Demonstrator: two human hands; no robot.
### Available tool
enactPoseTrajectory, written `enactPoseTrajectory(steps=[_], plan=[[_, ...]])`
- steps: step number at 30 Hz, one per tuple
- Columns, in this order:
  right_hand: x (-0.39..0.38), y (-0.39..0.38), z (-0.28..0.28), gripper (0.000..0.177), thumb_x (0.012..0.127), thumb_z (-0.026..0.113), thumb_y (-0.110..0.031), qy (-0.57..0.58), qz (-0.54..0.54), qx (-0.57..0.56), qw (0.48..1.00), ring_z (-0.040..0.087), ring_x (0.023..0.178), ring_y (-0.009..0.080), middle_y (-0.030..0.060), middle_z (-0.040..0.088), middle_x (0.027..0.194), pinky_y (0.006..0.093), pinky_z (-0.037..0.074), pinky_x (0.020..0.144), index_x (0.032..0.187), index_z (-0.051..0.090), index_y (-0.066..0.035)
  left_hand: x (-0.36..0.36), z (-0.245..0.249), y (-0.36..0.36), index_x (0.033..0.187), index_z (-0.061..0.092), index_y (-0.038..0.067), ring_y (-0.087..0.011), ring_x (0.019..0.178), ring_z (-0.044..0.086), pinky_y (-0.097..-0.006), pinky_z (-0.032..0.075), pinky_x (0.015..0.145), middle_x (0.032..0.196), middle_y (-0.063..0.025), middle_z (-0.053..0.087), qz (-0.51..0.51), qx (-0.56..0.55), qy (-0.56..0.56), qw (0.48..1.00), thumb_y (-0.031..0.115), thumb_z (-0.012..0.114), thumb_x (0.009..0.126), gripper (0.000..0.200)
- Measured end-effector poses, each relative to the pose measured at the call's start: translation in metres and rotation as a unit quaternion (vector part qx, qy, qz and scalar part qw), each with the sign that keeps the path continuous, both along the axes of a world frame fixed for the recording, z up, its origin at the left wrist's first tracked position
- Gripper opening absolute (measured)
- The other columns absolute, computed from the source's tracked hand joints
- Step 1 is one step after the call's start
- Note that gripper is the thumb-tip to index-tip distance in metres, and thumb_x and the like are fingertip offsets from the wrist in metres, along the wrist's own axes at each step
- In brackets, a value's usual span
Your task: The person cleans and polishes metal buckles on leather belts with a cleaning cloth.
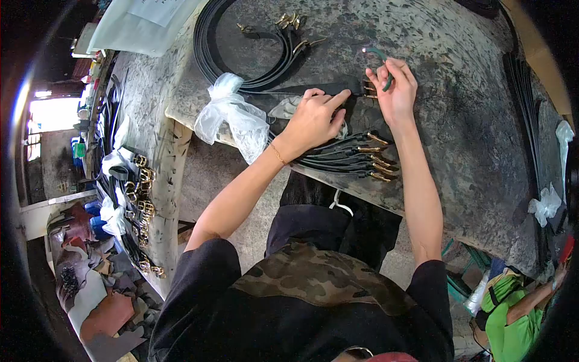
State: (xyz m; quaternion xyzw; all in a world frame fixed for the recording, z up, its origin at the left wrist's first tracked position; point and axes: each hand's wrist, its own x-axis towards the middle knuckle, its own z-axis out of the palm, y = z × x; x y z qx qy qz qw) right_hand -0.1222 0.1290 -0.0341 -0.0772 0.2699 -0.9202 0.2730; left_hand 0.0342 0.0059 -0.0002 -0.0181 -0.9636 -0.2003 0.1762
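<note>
Bench (464, 102): coiled straps (204, 48); plastic wrap (235, 117), overhanging edge; buckled straps (338, 155), nr edge. L hand (315, 116): fingers part-spread, unclenched, on blk strap (339, 85). R hand (396, 90): gripping grn tool (380, 53).

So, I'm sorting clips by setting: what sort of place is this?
Probably a small leather or belt workshop, judging by the black straps bundled on the worn table, the gold-coloured buckles at left, and the leather-like scraps piled below them.
</note>
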Motion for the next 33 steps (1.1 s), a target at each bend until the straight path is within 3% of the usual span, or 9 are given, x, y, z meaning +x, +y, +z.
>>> enactPoseTrajectory(steps=[2, 3, 5, 6, 8, 10, 17, 33], plan=[[0.004, -0.002, 0.001, 0.005, 0.093, 0.055, -0.003, 0.061, -0.034, 0.069, 0.995, 0.048, 0.059, 0.0104, 0.0022, 0.05, 0.069, 0.0363, 0.054, 0.079, 0.09, 0.059, 0.0, -0.001, -0.001, 0.0, 0.119, 0.06, 0.002, -0.0304, 0.064, 0.062, -0.0397, 0.046, 0.09, 0.066, -0.0126, 0.062, 0.005, 0.002, 0.001, 1.0, 0.01, 0.065, 0.08, 0.04], [0.003, -0.001, 0.0, 0.005, 0.093, 0.055, -0.003, 0.059, -0.033, 0.07, 0.995, 0.048, 0.059, 0.0104, 0.0022, 0.05, 0.069, 0.0363, 0.054, 0.079, 0.09, 0.059, 0.0, -0.001, -0.001, 0.0, 0.117, 0.061, 0.001, -0.0314, 0.064, 0.062, -0.0396, 0.048, 0.085, 0.066, -0.0133, 0.062, 0.021, 0.02, 0.011, 1.0, 0.01, 0.065, 0.079, 0.039], [-0.001, 0.003, -0.006, 0.006, 0.091, 0.057, -0.004, 0.202, -0.085, 0.231, 0.948, 0.056, 0.063, 0.0097, 0.0017, 0.055, 0.071, 0.0274, 0.051, 0.067, 0.087, 0.059, 0.0, -0.003, -0.003, -0.002, 0.115, 0.063, -0.001, -0.0323, 0.064, 0.062, -0.0395, 0.049, 0.081, 0.066, -0.014, 0.062, 0.043, 0.042, 0.018, 0.998, 0.01, 0.066, 0.079, 0.038], [0.002, 0.005, -0.002, 0.008, 0.09, 0.059, -0.006, 0.192, -0.08, 0.249, 0.946, 0.062, 0.068, 0.0103, 0.0022, 0.06, 0.073, 0.0236, 0.046, 0.061, 0.085, 0.06, 0.0, -0.004, -0.003, -0.003, 0.112, 0.064, -0.002, -0.0334, 0.064, 0.062, -0.0397, 0.05, 0.075, 0.066, -0.0152, 0.063, 0.077, 0.071, -0.009, 0.994, 0.01, 0.066, 0.078, 0.036], [0.003, 0.007, -0.003, 0.007, 0.09, 0.06, -0.006, 0.242, -0.073, 0.261, 0.932, 0.063, 0.07, 0.0104, 0.0023, 0.06, 0.073, 0.0233, 0.046, 0.06, 0.085, 0.059, -0.001, -0.006, -0.006, -0.004, 0.104, 0.068, -0.004, -0.0355, 0.061, 0.062, -0.0402, 0.05, 0.061, 0.066, -0.0183, 0.063, 0.115, 0.099, -0.005, 0.988, 0.009, 0.067, 0.076, 0.03], [0.007, 0.007, -0.001, 0.007, 0.088, 0.061, -0.005, 0.322, -0.077, 0.273, 0.903, 0.061, 0.067, 0.0078, 0.0008, 0.061, 0.072, 0.0215, 0.046, 0.059, 0.083, 0.059, -0.001, -0.007, -0.004, -0.003, 0.104, 0.068, -0.004, -0.0355, 0.061, 0.062, -0.0401, 0.051, 0.061, 0.066, -0.0185, 0.063, 0.125, 0.118, -0.024, 0.985, 0.009, 0.068, 0.076, 0.031], [0.008, 0.008, -0.003, 0.008, 0.084, 0.064, -0.003, 0.385, -0.032, 0.322, 0.864, 0.053, 0.064, 0.0033, -0.0015, 0.058, 0.069, 0.0201, 0.045, 0.058, 0.079, 0.058, 0.0, -0.007, -0.003, -0.001, 0.102, 0.07, -0.003, -0.0356, 0.061, 0.063, -0.038, 0.051, 0.063, 0.066, -0.0201, 0.062, 0.129, 0.117, -0.017, 0.984, 0.01, 0.068, 0.076, 0.028], [0.012, 0.008, 0.002, 0.007, 0.081, 0.065, -0.001, 0.347, -0.025, 0.322, 0.88, 0.05, 0.062, 0.003, -0.0013, 0.058, 0.069, 0.0205, 0.04, 0.056, 0.08, 0.059, 0.001, -0.003, 0.007, -0.003, 0.11, 0.065, -0.006, -0.0369, 0.069, 0.066, -0.0396, 0.052, 0.068, 0.076, -0.0248, 0.064, 0.101, 0.127, -0.07, 0.984, 0.015, 0.065, 0.079, 0.037]])
